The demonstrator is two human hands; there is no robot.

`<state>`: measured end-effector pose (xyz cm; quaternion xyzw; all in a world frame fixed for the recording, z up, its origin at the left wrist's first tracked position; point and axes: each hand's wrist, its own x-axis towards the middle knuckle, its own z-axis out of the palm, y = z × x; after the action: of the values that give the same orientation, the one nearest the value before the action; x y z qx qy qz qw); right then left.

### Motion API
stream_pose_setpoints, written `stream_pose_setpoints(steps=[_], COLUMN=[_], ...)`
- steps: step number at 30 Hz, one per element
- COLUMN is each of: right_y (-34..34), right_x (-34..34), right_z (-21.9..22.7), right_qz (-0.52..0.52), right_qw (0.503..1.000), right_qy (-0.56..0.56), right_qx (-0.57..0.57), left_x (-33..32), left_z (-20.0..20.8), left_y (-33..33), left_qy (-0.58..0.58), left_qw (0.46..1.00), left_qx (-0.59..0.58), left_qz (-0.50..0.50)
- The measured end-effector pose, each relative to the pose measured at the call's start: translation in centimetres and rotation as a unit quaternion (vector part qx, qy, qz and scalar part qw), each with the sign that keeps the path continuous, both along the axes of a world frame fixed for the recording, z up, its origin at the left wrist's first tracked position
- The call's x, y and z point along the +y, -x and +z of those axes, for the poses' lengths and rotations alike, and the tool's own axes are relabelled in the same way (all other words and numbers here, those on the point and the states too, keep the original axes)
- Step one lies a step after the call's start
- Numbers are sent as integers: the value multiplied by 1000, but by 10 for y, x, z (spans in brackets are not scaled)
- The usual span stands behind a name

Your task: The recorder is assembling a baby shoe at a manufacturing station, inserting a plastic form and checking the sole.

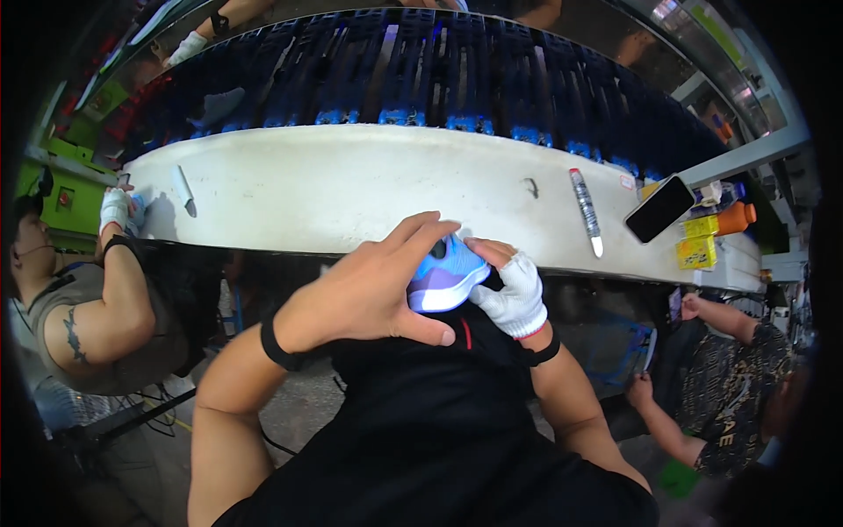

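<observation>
A small blue and purple sneaker [450, 279] with a white sole is between my hands, just off the near edge of the bench. My bare left hand [373, 285] curves round its left end, fingers along the far side and thumb spread out below. That end of the shoe is partly hidden by this hand. On the right, my right hand [516, 294] wears a white glove that leaves some fingertips bare. Its fingers and thumb grip the shoe's right end. Black bands circle both wrists.
Beyond the white bench [290, 184] runs a dark slatted conveyor [369, 75] carrying a grey shoe [217, 107]. A white pen-like tool [184, 191], red-capped marker [587, 212], phone [660, 209] and yellow packets [698, 243] lie on the bench. Co-workers sit left [97, 325] and right [720, 386].
</observation>
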<state>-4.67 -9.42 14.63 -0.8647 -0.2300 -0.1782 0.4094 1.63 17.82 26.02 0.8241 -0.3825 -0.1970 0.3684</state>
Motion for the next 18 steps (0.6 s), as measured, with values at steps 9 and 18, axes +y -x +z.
stream_pose_setpoints(steps=[9,18], right_y=[-9,-13], right_x=[15,15], right_z=[-5,-1], right_qz=[0,9], right_qw=[997,995], right_qy=[34,53], right_qx=[-68,-81], left_x=[24,22], left_z=[-74,-83], left_y=[14,25], left_qy=[159,122], left_qw=[976,975], left_qx=[45,2], left_qz=[141,188])
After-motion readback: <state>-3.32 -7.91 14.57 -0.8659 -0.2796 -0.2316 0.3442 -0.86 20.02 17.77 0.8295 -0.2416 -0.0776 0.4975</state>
